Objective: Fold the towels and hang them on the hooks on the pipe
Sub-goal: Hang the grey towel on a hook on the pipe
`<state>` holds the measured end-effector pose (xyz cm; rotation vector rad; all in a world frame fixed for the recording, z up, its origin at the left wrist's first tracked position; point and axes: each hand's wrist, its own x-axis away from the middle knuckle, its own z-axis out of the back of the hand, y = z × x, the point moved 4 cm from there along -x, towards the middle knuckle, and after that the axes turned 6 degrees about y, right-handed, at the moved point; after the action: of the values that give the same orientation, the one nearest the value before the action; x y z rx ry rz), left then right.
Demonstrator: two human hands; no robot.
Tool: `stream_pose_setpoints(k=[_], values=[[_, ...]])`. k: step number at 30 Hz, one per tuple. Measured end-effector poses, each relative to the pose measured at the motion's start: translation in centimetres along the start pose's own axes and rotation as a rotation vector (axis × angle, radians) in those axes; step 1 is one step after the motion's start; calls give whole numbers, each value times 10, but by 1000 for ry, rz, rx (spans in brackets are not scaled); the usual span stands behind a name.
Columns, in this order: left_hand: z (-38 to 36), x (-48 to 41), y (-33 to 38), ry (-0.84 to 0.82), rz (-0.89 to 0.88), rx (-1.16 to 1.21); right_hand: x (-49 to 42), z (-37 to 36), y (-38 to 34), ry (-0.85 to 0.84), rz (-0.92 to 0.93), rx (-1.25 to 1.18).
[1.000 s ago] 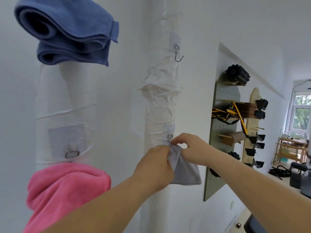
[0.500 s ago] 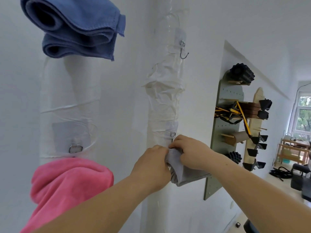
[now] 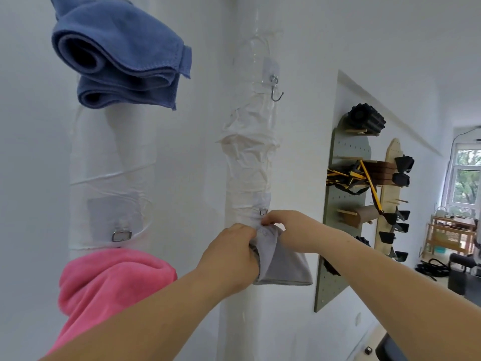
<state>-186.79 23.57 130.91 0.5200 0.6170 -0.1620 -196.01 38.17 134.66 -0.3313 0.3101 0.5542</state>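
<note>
Left hand (image 3: 229, 254) is gripping the folded grey towel (image 3: 283, 261) at its 9 o'clock side and right hand (image 3: 291, 227) is pinching its bunched top, right at 6 o'clock of the lower hook (image 3: 263, 211) on the pipe (image 3: 247, 178); it's likely handling light, soft, floppy, so holding near the top fold is looking safest.

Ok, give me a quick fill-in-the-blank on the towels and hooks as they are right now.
1. The left hand and right hand both grip the held towel, whose colour is ____.
2. The blue towel hangs ____ the pink towel.
3. The upper hook on the right pipe carries ____ towel.

Missing words: grey; above; no.
</note>
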Motion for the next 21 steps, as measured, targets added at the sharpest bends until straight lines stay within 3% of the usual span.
stream_pose_setpoints(k=[21], values=[[5, 2, -5, 59, -30, -40, 21, 6, 8, 94, -81, -43]])
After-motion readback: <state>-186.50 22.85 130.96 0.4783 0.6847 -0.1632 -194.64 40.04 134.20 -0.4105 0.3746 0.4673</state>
